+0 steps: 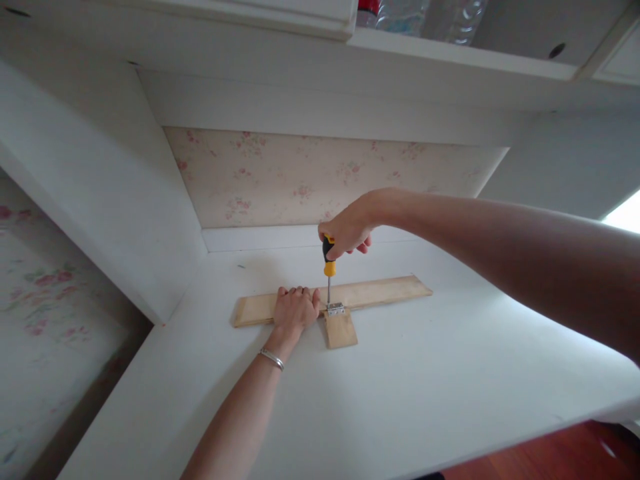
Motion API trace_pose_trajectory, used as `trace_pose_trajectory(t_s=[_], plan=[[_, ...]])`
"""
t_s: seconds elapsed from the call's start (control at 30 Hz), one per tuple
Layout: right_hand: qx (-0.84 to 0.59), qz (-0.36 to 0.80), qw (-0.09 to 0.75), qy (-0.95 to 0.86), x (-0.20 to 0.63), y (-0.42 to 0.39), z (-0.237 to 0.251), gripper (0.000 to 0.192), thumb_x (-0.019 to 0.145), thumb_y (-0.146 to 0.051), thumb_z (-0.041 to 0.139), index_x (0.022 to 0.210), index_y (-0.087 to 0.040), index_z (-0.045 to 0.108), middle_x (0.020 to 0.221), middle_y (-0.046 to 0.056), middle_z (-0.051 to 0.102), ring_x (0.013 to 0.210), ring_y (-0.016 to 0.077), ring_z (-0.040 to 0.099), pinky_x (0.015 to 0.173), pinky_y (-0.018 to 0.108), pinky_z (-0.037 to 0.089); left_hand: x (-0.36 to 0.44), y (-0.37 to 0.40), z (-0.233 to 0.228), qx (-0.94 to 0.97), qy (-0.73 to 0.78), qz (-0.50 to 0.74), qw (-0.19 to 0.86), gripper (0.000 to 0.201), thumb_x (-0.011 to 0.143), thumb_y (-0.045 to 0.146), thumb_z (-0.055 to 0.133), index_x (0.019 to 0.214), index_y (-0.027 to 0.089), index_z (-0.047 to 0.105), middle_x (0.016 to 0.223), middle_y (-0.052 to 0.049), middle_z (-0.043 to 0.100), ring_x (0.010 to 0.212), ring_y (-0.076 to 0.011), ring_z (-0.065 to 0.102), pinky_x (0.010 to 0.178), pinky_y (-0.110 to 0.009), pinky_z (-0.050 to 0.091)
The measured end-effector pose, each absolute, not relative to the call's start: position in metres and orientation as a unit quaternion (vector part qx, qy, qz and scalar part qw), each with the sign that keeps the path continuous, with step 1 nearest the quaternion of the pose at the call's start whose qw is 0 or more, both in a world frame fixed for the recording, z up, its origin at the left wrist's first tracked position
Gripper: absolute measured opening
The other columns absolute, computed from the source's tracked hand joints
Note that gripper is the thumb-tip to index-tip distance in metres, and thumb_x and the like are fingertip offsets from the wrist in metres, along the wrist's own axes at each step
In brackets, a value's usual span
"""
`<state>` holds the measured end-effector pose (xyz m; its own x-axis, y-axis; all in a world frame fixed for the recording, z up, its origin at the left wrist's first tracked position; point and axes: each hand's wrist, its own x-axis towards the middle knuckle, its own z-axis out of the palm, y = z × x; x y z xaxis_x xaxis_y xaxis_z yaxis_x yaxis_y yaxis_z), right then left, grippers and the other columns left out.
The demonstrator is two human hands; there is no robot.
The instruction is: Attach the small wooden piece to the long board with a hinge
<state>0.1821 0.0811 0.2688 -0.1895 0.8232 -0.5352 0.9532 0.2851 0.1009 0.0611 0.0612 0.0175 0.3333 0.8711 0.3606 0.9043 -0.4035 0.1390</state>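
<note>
Our right hand [347,230] has its fingers clamped around the black-and-yellow handle of the screwdriver [329,267], held upright with its tip down on the small metal hinge [335,309]. Our left hand [295,308] lies flat, fingers together and pressed down on the long wooden strip [373,292], just left of the hinge, with a bracelet [271,359] on that wrist.

The hinge sits where the strip meets a short wooden block [341,328], which juts toward us at a right angle. Both pieces lie on the white tabletop [425,380], near the back wall with its floral paper [320,177]. To the left, lower down, is a bed [35,313] with a flowered cover; bottles stand on a shelf overhead.

We judge the step in hand to be working a screw in the hinge leaf on the strip; whether it is going in or coming out we cannot tell, as the screw head is too small to see. Any further turn calls for the shaft kept vertical, firm downward pressure, and the left hand keeping the strip from sliding.
</note>
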Motion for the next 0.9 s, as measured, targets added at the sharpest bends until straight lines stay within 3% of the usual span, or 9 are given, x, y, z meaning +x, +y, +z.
trace_pose_trajectory(t_s=[0.17, 0.3, 0.47, 0.6, 0.73, 0.9], plan=[[0.583, -0.071, 0.258, 0.767, 0.184, 0.0814, 0.2682, 0.042, 0.076, -0.058, 0.056, 0.077, -0.017, 0.066, 0.061, 0.006, 0.061, 0.067, 0.0226, 0.06, 0.065, 0.04, 0.044, 0.0609, 0.0614, 0.0186, -0.817, -0.541, -0.194, 0.048, 0.055, 0.095, 0.04, 0.018, 0.086, 0.015, 0.066, 0.087, -0.013, 0.069, 0.082, -0.0234, 0.061, 0.085, -0.043, 0.029], [0.574, -0.124, 0.218, 0.779, 0.1826, 0.0815, 0.2673, 0.04, 0.071, -0.053, 0.065, 0.09, -0.018, 0.064, 0.066, 0.005, 0.062, 0.064, 0.0217, 0.061, 0.06, 0.037, 0.045, 0.0611, 0.0614, 0.0191, -0.816, -0.542, -0.195, 0.045, 0.054, 0.095, 0.04, 0.019, 0.085, 0.015, 0.066, 0.087, -0.013, 0.069, 0.083, -0.0237, 0.061, 0.086, -0.043, 0.029], [0.59, -0.074, 0.248, 0.764, 0.1805, 0.0826, 0.2674, 0.041, 0.075, -0.057, 0.059, 0.081, -0.017, 0.066, 0.066, 0.008, 0.062, 0.069, 0.0245, 0.061, 0.063, 0.04, 0.045, 0.0616, 0.0607, 0.0196, -0.813, -0.547, -0.193, 0.038, 0.054, 0.095, 0.039, 0.019, 0.085, 0.014, 0.067, 0.088, -0.013, 0.069, 0.083, -0.0234, 0.062, 0.087, -0.043, 0.028], [0.574, -0.109, 0.243, 0.774, 0.1823, 0.0803, 0.2679, 0.036, 0.074, -0.05, 0.064, 0.094, -0.02, 0.065, 0.07, 0.005, 0.063, 0.065, 0.0204, 0.06, 0.059, 0.036, 0.044, 0.0615, 0.0611, 0.0189, -0.814, -0.546, -0.197, 0.042, 0.055, 0.095, 0.039, 0.019, 0.086, 0.014, 0.067, 0.088, -0.013, 0.069, 0.082, -0.0235, 0.062, 0.087, -0.043, 0.029], [0.58, -0.073, 0.262, 0.768, 0.1844, 0.0788, 0.2676, 0.048, 0.078, -0.061, 0.052, 0.084, -0.016, 0.067, 0.066, 0.008, 0.062, 0.061, 0.0203, 0.059, 0.058, 0.037, 0.044, 0.0614, 0.0617, 0.0181, -0.814, -0.544, -0.2, 0.039, 0.057, 0.095, 0.04, 0.018, 0.085, 0.014, 0.068, 0.086, -0.014, 0.069, 0.08, -0.0237, 0.061, 0.086, -0.043, 0.028], [0.574, -0.136, 0.234, 0.773, 0.1819, 0.0799, 0.2689, 0.048, 0.079, -0.055, 0.055, 0.108, -0.017, 0.06, 0.08, 0.007, 0.064, 0.061, 0.0162, 0.058, 0.056, 0.031, 0.045, 0.0615, 0.0617, 0.0178, -0.813, -0.542, -0.207, 0.04, 0.057, 0.095, 0.04, 0.019, 0.083, 0.014, 0.068, 0.085, -0.014, 0.069, 0.079, -0.0245, 0.061, 0.087, -0.044, 0.028]])
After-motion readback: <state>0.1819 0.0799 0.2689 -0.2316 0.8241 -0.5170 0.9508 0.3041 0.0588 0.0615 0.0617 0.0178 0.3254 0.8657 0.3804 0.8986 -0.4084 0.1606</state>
